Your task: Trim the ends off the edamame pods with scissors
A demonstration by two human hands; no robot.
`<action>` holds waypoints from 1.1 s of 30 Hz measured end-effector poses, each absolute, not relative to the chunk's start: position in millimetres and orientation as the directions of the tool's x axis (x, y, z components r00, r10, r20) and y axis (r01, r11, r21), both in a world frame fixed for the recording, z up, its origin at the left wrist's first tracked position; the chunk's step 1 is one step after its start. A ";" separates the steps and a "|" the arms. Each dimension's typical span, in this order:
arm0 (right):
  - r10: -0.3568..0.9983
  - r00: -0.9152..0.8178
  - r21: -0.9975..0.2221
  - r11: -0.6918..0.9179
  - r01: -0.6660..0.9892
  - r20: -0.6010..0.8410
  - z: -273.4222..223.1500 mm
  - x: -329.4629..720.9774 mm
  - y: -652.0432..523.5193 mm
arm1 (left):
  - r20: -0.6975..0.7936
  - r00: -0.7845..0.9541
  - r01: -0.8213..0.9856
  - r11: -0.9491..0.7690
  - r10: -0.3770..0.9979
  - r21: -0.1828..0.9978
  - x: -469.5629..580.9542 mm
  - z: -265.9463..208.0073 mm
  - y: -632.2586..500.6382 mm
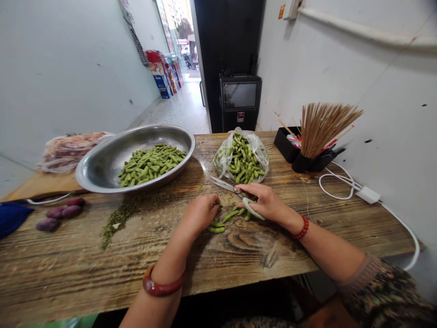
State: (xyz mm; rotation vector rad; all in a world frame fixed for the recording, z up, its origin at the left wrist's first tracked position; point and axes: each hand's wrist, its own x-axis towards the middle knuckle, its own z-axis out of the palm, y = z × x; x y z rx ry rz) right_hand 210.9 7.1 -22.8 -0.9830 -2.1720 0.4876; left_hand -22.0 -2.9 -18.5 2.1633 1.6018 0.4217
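Scissors [251, 208] with pale green handles are in my right hand [266, 200], their blades pointing up and left over the table. My left hand [202, 210] is closed, fingertips pinched together on an edamame pod that my fingers mostly hide. A few loose edamame pods [216, 229] lie on the wood just below it, and more pods [231, 214] are between my two hands. Behind the scissors sits a clear plastic bag [262, 152], open and full of edamame pods. A wide steel basin [100, 166] at the left holds a pile of pods.
Trimmed green scraps [118, 223] are strewn before the basin. Several purple-red tubers [63, 212] lie at the left, near a bagged pinkish bundle [68, 150]. At the right, a black holder [302, 163] carries thin wooden sticks [321, 127], beside a white cable with adapter [368, 194].
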 end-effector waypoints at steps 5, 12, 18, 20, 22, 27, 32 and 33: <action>0.767 -0.469 -0.577 0.640 0.507 0.438 -21.4 211.4 6.5 | 0.132 0.215 0.675 -0.245 0.968 0.696 -22.1 -19.7 0.0; 0.760 -0.448 -0.587 0.649 0.484 0.471 -25.5 213.9 9.8 | -0.125 0.130 -0.106 0.139 0.984 0.985 -24.1 -5.2 -2.6; 0.779 -0.422 -0.613 0.626 0.481 0.464 -27.6 213.1 11.9 | -0.153 0.175 -0.286 0.199 0.973 0.937 -22.8 -1.7 -4.6; 0.785 -0.419 -0.614 0.618 0.491 0.456 -27.4 212.9 11.7 | -0.152 0.180 -0.264 0.196 0.972 0.944 -22.4 -2.3 -4.4; 0.788 -0.422 -0.612 0.615 0.497 0.448 -27.6 212.8 11.5 | -0.151 0.179 -0.238 0.192 0.972 0.952 -22.1 -3.1 -4.2; 0.785 -0.438 -0.610 0.617 0.496 0.438 -28.9 212.6 11.4 | -0.136 0.153 -0.229 0.169 0.979 0.959 -21.3 -4.3 -4.4; 0.787 -0.461 -0.619 0.611 0.494 0.409 -26.5 212.4 10.4 | -0.120 0.166 -0.178 0.149 0.979 0.973 -20.0 -3.2 -5.6; 0.787 -0.469 -0.620 0.610 0.494 0.401 -25.5 212.2 9.9 | -0.112 0.166 -0.173 0.141 0.980 0.975 -19.6 -2.7 -5.9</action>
